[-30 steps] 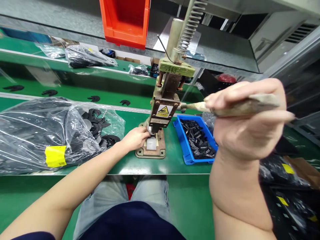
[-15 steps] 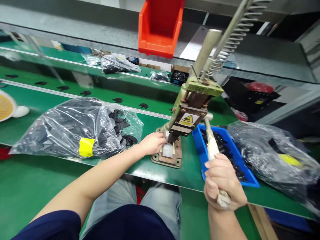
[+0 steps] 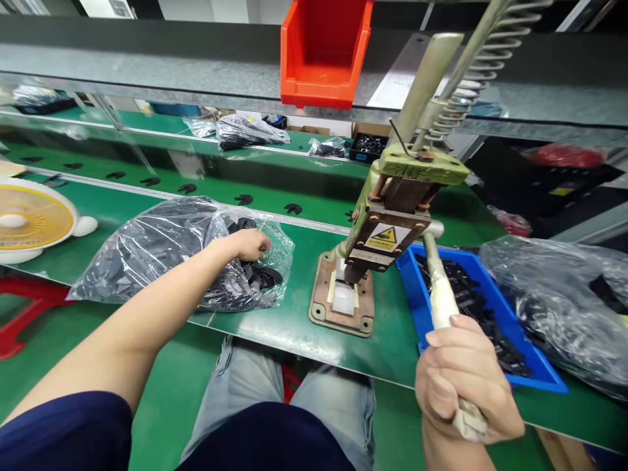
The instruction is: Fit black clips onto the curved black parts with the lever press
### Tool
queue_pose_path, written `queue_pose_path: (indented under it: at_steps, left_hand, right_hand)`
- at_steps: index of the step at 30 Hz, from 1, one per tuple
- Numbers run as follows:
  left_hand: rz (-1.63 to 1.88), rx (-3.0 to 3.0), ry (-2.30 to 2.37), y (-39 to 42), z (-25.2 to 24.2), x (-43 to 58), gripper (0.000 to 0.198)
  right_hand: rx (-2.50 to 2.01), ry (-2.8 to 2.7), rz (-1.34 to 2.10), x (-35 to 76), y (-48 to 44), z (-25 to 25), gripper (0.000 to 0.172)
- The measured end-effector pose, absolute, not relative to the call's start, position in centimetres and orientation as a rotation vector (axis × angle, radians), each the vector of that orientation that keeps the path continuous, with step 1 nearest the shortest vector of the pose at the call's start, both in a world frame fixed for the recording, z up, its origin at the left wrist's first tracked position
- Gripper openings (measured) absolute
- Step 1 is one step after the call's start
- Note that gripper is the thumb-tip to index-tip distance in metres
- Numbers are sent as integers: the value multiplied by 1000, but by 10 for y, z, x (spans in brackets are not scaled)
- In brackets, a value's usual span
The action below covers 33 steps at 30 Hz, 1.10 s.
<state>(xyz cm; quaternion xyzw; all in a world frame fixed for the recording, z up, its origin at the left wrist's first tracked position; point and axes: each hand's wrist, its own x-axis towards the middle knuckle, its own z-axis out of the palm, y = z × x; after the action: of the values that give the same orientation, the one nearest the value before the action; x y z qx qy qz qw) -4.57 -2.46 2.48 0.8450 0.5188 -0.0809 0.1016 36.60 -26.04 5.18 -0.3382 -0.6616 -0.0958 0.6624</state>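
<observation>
My right hand [image 3: 468,376] is wrapped round the taped lever [image 3: 440,288] of a green hand press [image 3: 387,216]. At the mouth of a clear plastic bag [image 3: 147,242], my left hand [image 3: 252,244] is over loose black curved parts [image 3: 267,277]. Its fingers are curled and partly hidden, and whatever they hold cannot be made out. The press's brown base plate [image 3: 321,297] carries a pale block [image 3: 343,299] under the ram, with no hand beside it.
Right of the press stands a blue tray [image 3: 490,288] of black parts, beside another plastic bag [image 3: 579,294]. An orange bin [image 3: 318,95] hangs overhead at the shelf edge. A round yellow-and-white fan [image 3: 36,219] lies at left. Spaced black parts line the green belt [image 3: 216,186] behind.
My left hand has left the press base and moved left to the bag's mouth. My right hand keeps its grip on the lever. The view has shifted left.
</observation>
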Motion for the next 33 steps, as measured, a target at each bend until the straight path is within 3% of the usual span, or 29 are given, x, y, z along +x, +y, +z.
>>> queue_pose_path:
  at_steps: [5, 8, 13, 17, 20, 28, 33]
  left_hand:
    - [-228, 2526, 1293, -57, 14, -37, 42]
    - [-286, 2480, 1322, -66, 12, -24, 41]
    - [-437, 2378, 1385, -58, 21, -10, 57]
    - [-440, 2391, 1291, -55, 25, -4, 37]
    - [-262, 2353, 1259, -60, 24, 0, 30]
    - [617, 1548, 1054, -92, -1, 57, 49]
    - [736, 1159, 988, -105, -13, 105, 49]
  right_hand:
    - [-677, -1479, -234, 364, -257, 50, 18]
    - [-674, -1473, -228, 361, -257, 53, 24]
    - [-663, -1498, -211, 356, -260, 60, 27]
    - [-653, -1514, -206, 354, -260, 63, 25]
    - [-655, -1510, -217, 352, -261, 64, 27]
    - [-672, -1516, -197, 350, -263, 65, 24]
    - [-667, -1524, -185, 350, -264, 66, 25]
